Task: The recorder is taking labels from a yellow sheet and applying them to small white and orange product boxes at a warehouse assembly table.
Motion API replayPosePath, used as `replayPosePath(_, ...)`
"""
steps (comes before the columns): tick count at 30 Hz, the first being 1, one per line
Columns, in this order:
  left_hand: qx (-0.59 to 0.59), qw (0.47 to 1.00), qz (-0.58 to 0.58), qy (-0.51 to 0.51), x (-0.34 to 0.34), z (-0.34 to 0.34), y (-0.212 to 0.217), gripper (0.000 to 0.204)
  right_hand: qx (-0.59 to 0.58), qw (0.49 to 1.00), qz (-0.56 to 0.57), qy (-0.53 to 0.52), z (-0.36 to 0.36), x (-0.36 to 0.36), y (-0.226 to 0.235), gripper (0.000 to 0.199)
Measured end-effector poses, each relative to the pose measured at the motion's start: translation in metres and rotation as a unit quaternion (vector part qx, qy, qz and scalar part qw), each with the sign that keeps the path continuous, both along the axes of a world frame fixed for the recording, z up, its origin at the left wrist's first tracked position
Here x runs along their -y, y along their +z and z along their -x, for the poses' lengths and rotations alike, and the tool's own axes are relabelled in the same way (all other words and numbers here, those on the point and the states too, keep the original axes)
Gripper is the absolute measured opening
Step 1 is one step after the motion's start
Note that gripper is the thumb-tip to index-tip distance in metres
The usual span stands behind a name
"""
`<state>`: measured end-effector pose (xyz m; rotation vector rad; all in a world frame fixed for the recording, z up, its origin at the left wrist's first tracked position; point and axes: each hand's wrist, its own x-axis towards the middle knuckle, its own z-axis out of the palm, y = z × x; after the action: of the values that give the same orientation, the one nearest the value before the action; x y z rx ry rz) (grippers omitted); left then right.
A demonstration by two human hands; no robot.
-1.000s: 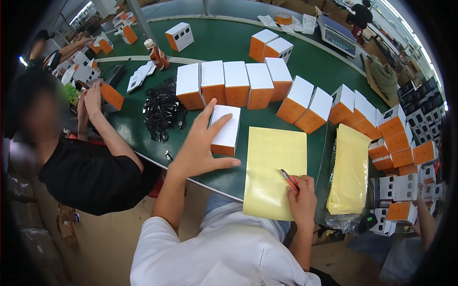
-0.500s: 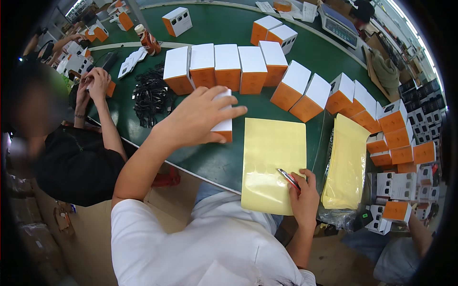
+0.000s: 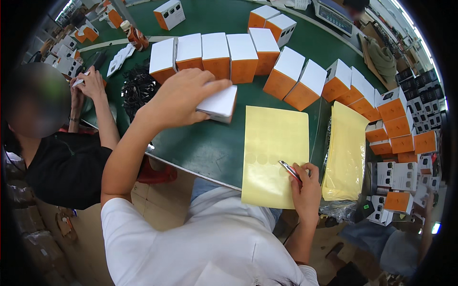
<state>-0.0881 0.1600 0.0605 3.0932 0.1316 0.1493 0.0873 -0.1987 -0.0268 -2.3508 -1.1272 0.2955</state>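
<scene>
My left hand (image 3: 183, 97) is closed round a small white-and-orange box (image 3: 220, 104). The box is tilted above the green table, and the hand hides part of it. In my right hand (image 3: 307, 193) is a slim red-and-silver utility knife (image 3: 290, 171), its tip pointing up and left over a yellow sheet (image 3: 267, 190). Faint rounds like clear stickers show on that sheet, which hangs a little over the table's near edge. Beyond my left hand stands a row of similar boxes (image 3: 215, 47), white on top and orange in front.
A stack of yellow sheets (image 3: 344, 157) lies at the right, with more boxes (image 3: 393, 124) piled past it. Black cables (image 3: 138, 90) are heaped left of my hand, near a brown bottle (image 3: 135, 36). A person in black (image 3: 67, 167) works at my left.
My left hand has closed on the box, which now tilts where it stood upright. The right hand keeps its grip on the knife. The whole view has shifted slightly.
</scene>
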Motion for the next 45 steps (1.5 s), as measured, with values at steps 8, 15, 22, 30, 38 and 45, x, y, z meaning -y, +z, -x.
replayPosePath(8, 0.179, 0.966, 0.069, 0.175, 0.054, -0.02, -0.034, 0.059, -0.046, 0.998, -0.027, -0.014, -0.008, 0.001, -0.001, 0.032)
replayPosePath(15, 0.186, 0.959, 0.155, -0.144, 0.088, -0.05, -0.08, 0.059, -0.132, 0.99, -0.039, 0.023, -0.021, -0.001, 0.031, 0.027)
replayPosePath(22, 0.011, 0.948, 0.24, -0.209, 0.083, -0.074, -0.132, 0.083, -0.013, 0.992, -0.051, 0.112, -0.019, -0.035, 0.023, 0.028)
replayPosePath(30, 0.052, 0.966, 0.202, -0.153, 0.093, -0.072, -0.134, 0.089, 0.022, 0.997, 0.012, 0.079, -0.015, -0.059, 0.017, 0.025)
replayPosePath(38, 0.018, 0.969, 0.194, -0.153, 0.095, -0.073, -0.139, 0.089, 0.035, 0.995, 0.038, 0.091, -0.015, -0.066, 0.018, 0.025)
replayPosePath(45, 0.011, 0.968, 0.199, -0.151, 0.095, -0.075, -0.138, 0.09, 0.028, 0.993, 0.055, 0.105, -0.02, -0.065, 0.02, 0.024)
